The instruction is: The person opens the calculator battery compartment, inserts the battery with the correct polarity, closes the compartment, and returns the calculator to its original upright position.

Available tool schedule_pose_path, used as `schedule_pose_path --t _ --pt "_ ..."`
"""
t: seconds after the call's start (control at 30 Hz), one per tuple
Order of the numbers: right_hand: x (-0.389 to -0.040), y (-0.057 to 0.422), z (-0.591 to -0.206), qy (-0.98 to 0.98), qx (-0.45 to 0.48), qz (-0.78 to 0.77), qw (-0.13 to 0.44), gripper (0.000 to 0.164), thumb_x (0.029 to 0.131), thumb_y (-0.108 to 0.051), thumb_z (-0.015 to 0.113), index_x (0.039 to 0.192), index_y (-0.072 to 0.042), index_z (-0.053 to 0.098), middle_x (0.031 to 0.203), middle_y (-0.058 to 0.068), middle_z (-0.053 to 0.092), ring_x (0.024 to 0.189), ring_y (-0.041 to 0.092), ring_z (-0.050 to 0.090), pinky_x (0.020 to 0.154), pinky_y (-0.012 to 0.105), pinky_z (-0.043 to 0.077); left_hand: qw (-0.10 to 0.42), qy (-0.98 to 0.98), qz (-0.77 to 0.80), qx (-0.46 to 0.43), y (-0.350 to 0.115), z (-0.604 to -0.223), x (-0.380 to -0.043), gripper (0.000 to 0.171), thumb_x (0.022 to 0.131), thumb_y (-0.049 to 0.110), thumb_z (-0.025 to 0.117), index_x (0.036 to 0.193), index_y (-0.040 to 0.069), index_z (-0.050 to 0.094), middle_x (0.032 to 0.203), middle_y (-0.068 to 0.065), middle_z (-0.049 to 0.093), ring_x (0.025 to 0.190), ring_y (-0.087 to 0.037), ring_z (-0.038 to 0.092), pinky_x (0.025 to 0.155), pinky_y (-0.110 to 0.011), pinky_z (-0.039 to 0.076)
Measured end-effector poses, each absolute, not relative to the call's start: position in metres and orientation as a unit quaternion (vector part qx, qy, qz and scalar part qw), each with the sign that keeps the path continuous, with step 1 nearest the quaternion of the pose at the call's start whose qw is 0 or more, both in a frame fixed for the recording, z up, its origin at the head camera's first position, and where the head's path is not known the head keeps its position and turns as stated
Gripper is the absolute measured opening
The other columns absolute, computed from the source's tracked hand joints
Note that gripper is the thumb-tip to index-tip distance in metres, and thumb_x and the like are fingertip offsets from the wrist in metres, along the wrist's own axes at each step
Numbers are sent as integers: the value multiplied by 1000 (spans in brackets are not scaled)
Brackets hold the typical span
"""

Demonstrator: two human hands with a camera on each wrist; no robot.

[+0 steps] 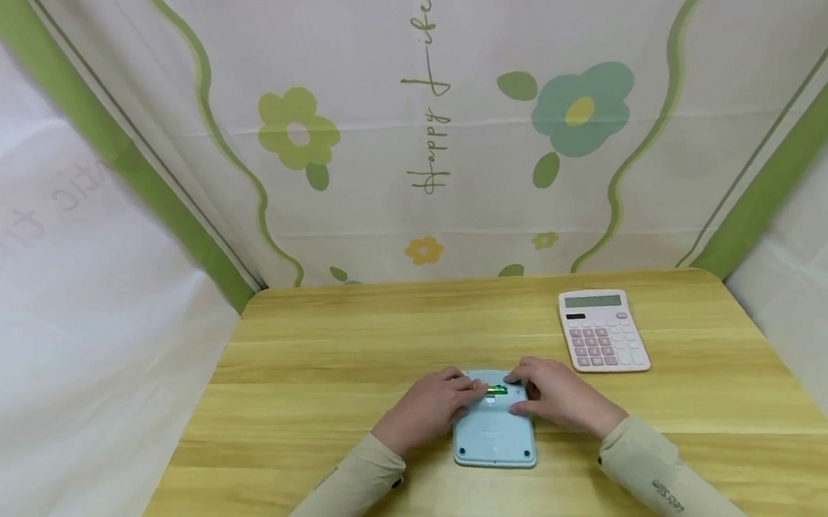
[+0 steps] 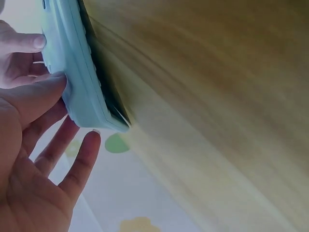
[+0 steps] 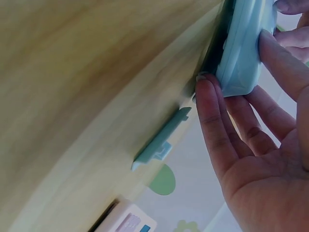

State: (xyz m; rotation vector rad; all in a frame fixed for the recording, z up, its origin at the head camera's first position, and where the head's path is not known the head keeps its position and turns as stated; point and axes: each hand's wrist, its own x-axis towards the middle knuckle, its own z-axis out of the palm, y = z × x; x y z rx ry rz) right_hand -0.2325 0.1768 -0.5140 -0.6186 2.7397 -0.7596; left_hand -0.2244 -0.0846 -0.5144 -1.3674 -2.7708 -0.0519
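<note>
Near the front edge of the wooden table (image 1: 305, 364), at about six o'clock from its middle, a blue calculator (image 1: 492, 439) lies face down with its back up. Both hands rest over its far end, where a small green battery (image 1: 497, 390) shows in the open compartment. The left hand (image 1: 426, 408) steadies the left side: its thumb presses on the back and its fingers (image 2: 63, 154) lie fairly straight along the edge, as the left wrist view shows. The right hand (image 1: 559, 397) does the same at three o'clock of the battery, thumb on the back, fingers (image 3: 212, 125) stretched against the casing's edge. Whether either fingertip actually pinches the battery I cannot tell. A small blue battery cover (image 3: 161, 140) lies on the table just beyond the calculator in the right wrist view. At about one o'clock, well apart, a pink calculator (image 1: 602, 330) lies face up.

My judgement: the step in hand is seating or freeing the battery in its bay. The next move calls for a fingertip push along the cell against the spring while the other hand keeps the body from sliding.
</note>
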Motion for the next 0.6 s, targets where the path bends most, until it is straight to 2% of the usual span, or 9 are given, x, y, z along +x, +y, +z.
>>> schedule_pose_path --t 0.17,0.3,0.6 --pt "-233 177 -515 935 -219 -256 112 43 88 -31 84 125 -12 74 91 -9 60 79 11 52 66 24 43 18 -897 -7 -442 -85 -516 -224 47 104 25 65 149 21 57 144 7 64 130 -14 59 110 -29 50" --pt "-233 177 -516 935 -221 -255 109 44 88 -32 84 125 -12 74 91 -10 59 78 11 52 65 24 43 1 -897 -21 -441 -88 -517 -224 56 102 37 66 153 19 52 149 5 60 134 -15 55 113 -29 47" --pt "-231 179 -516 932 -221 -262 113 43 88 -32 83 126 -13 74 92 -9 59 79 12 53 66 23 43 -72 -899 -145 -408 -97 -522 -222 87 85 54 81 158 24 45 155 7 51 141 -16 46 114 -35 47"
